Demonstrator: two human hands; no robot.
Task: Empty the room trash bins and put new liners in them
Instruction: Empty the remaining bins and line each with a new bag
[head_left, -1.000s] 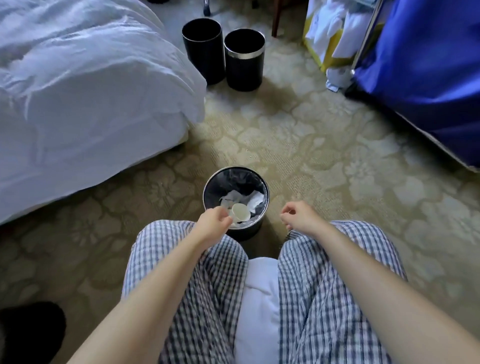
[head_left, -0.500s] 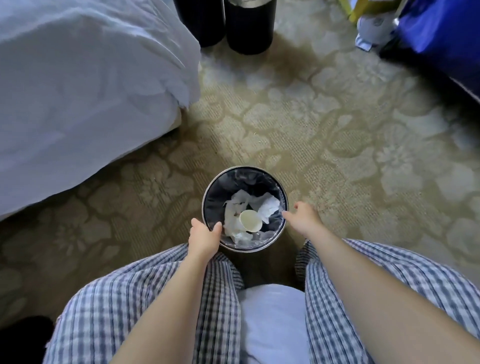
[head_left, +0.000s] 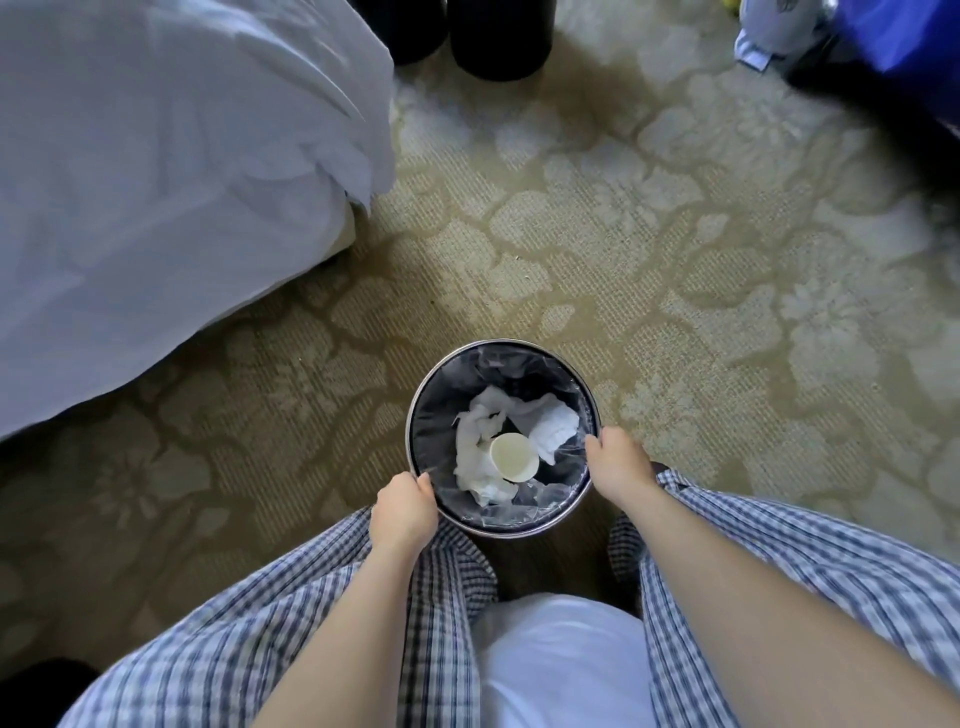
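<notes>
The round black chrome-rimmed trash bin (head_left: 500, 343) stands on the carpet before the person's knees, its clear liner (head_left: 540, 496) holding crumpled white paper (head_left: 475, 457). The left hand (head_left: 405, 512) and right hand (head_left: 618, 465) each grip its rim. Emptying looks barely begun; 2 more black bins (head_left: 498, 41) wait.

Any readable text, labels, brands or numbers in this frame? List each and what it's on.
No readable text.
Bin: no label shows.
Cup in it: blank.
White bag, top right: faint dark mark, too blurred to read.
</notes>
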